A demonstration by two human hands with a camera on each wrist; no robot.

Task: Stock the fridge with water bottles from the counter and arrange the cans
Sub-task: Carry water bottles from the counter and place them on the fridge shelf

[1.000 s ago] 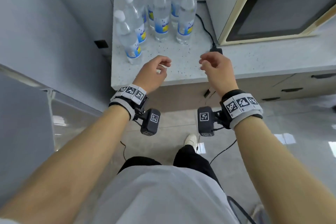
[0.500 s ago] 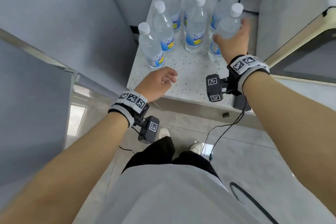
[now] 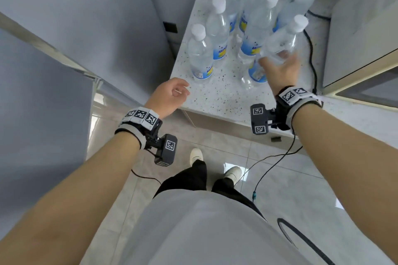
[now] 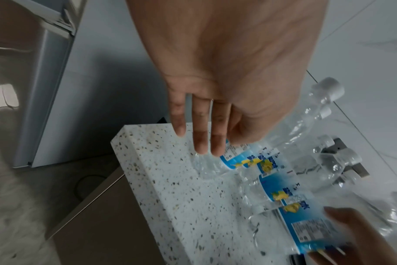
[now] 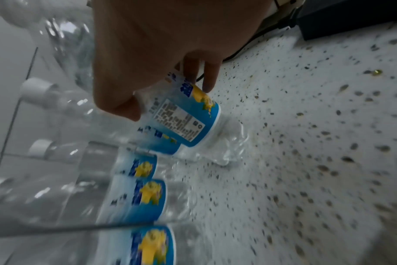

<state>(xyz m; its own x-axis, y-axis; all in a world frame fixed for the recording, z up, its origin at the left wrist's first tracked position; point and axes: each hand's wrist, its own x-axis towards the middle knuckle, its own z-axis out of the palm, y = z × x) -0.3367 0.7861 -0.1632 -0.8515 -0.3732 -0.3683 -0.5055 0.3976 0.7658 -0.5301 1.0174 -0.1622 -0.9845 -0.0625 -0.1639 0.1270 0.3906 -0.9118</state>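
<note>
1. The speckled white tabletop stands over a pale tiled floor, with a grey fridge door to its left.
2. A cream-edged appliance sits to the right of the tabletop, a black cable running beside it.
3. Clear water bottles with white caps and blue-yellow labels stand grouped on the tabletop.
4. The right hand has its fingers wrapped around the nearest bottle, which is tilted.
5. The left hand hovers at the tabletop's near-left corner, fingers loose and holding nothing.

I see a microwave; left of it a black cable, tiled floor below.
</note>
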